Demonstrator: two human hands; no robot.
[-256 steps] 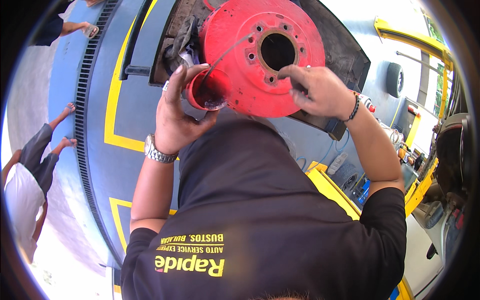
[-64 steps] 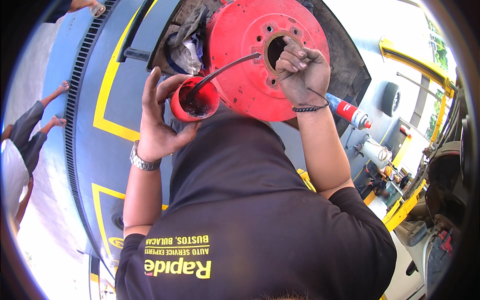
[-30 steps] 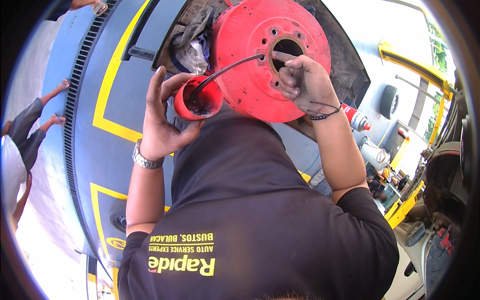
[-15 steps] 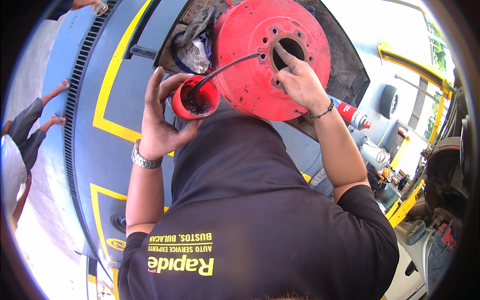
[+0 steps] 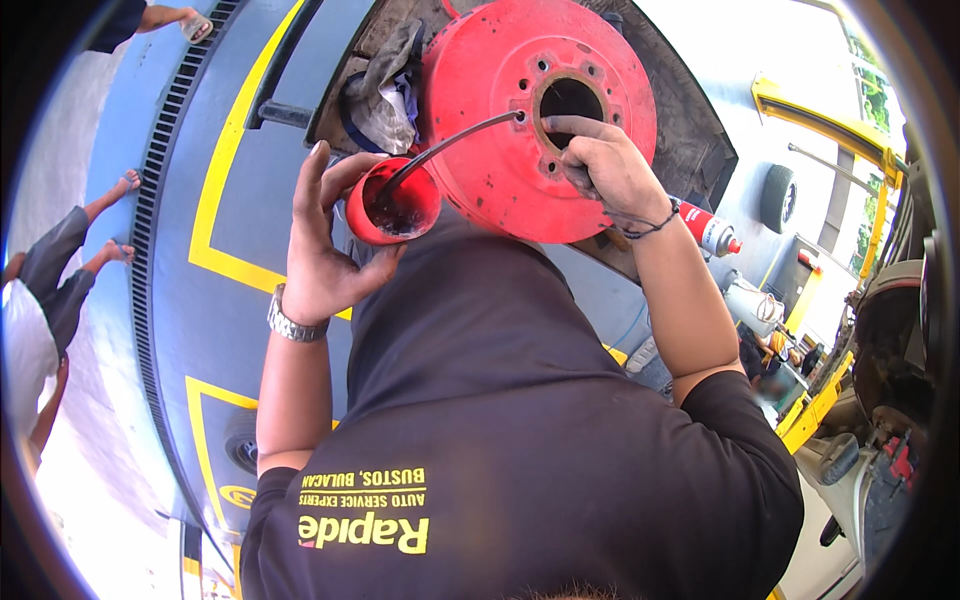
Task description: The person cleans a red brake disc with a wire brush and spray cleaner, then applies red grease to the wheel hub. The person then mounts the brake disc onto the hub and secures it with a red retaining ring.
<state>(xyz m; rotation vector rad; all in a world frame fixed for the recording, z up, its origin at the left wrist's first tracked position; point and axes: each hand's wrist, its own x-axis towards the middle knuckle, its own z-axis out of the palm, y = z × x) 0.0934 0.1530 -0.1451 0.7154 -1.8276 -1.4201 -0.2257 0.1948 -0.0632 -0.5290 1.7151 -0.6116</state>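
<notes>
My left hand (image 5: 330, 240) grips a small red cup (image 5: 420, 228) between thumb and fingers, its mouth tipped toward me. Dark, wet-looking residue coats the cup's inside. A dark, thin, curved stick (image 5: 450, 142) stands in the cup; its upper end overlaps the red brake drum (image 5: 478, 85), and I cannot tell whether they touch. The drum lies face up, with bolt holes around a rusty-edged centre hole. My right hand (image 5: 608, 172) is at that hole, the index finger stretched along its near rim and the other fingers curled, holding nothing visible.
A dark tray (image 5: 690, 150) lies under the drum, with grey rags (image 5: 385, 90) at its left. A red and white spray can (image 5: 708, 232) is beside my right wrist. Other people's legs (image 5: 95, 195) show at far left; a tyre (image 5: 778, 198) stands at right.
My right index finger has drawn back from inside the centre hole to its near-left rim, and the hand is more curled. The left hand and cup have barely shifted.
</notes>
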